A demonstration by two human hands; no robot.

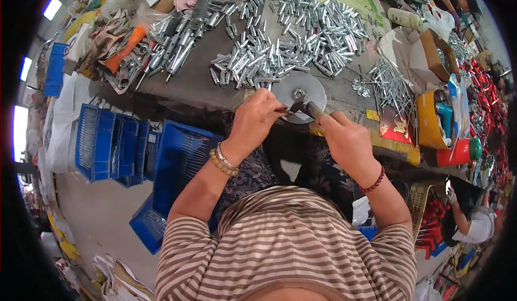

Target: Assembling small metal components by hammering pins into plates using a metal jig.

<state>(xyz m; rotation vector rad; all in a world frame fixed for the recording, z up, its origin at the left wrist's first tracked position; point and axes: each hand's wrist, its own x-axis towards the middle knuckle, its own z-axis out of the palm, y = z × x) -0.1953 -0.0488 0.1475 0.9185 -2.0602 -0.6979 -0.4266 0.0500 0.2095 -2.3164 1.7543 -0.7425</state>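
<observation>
My right hand (347, 142) is closed round the short handle of a small hammer (299, 106), its dark head over the near edge of a round grey plate (316, 88). A little heap of small silvery metal parts (299, 93) lies on that plate. Beside the hammer head, my left hand (253, 119) pinches a small piece that is mostly hidden by the fingers; its kind does not show. Just beyond both hands, a large spread of short shiny metal tubes (264, 56) covers the workbench (215, 99).
Thin metal rods (396, 88) lie right of the plate, near a yellow container (431, 120) and a red jar (458, 153) with a green lid. Blue bins (183, 134) with rods stand at the left. An orange-handled tool (126, 47) lies far left. Another person (474, 223) is at right.
</observation>
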